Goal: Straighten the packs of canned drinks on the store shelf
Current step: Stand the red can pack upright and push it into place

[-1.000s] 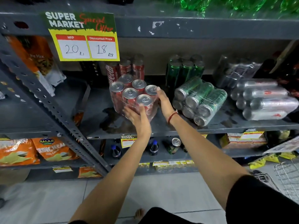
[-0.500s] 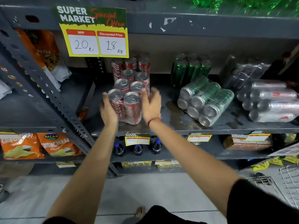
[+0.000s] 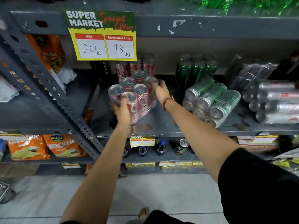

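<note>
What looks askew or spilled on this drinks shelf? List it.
The green can pack lies toppled on its side, as does the silver can pack. Dark stains mark the shelf by the red cola pack both hands hold.

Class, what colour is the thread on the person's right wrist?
Red thread, clearest in the head view.

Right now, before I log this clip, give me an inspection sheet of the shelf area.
Surface: grey metal shelf, dark stains near its front edge.
Job's things: red can pack upright, held; green can pack and silver can pack on their sides.
Clutter: price sign; orange snack bags at lower left.
Grippers: left hand and right hand grip the red pack.
Cables: nothing seen.
Surroundings: tiled floor; wire basket.
</note>
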A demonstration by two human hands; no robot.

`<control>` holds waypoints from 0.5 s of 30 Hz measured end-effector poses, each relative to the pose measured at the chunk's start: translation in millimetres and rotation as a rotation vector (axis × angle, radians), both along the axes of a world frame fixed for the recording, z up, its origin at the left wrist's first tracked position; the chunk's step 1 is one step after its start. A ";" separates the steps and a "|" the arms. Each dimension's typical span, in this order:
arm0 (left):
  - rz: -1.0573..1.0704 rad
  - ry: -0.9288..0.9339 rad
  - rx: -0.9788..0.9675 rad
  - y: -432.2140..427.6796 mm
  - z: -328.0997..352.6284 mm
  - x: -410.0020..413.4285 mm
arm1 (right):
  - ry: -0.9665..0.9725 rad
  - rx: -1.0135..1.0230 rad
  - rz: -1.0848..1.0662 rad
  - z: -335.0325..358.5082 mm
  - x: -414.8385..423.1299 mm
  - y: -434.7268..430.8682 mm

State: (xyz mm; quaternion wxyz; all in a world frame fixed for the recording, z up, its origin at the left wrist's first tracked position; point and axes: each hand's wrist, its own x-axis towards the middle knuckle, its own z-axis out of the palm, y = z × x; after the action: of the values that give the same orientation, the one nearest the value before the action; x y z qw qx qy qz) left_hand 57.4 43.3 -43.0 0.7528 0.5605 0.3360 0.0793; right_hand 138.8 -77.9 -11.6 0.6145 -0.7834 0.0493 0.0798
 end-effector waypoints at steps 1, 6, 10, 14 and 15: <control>-0.074 0.002 -0.033 14.7 -2.6 1.8 | -0.025 -0.015 -0.054 -5.1 -7.5 0.5; -0.251 -0.108 -0.021 57.5 13.1 8.9 | -0.076 0.002 -0.267 -18.7 -51.7 17.4; -0.294 -0.096 -0.024 62.3 16.5 8.9 | -0.101 0.031 -0.307 -21.2 -60.4 26.2; -0.251 -0.072 0.017 58.4 20.2 8.4 | -0.107 0.039 -0.233 -16.4 -61.1 14.6; -0.204 -0.056 0.075 58.0 18.9 9.7 | -0.113 0.047 -0.207 -14.6 -61.0 8.5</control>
State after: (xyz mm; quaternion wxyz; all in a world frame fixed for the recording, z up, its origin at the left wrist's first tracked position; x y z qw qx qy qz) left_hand 67.1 101.3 -24.2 0.7446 0.6171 0.2526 0.0304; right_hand 77.8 -69.4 -26.2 0.6395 -0.7627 0.0932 -0.0270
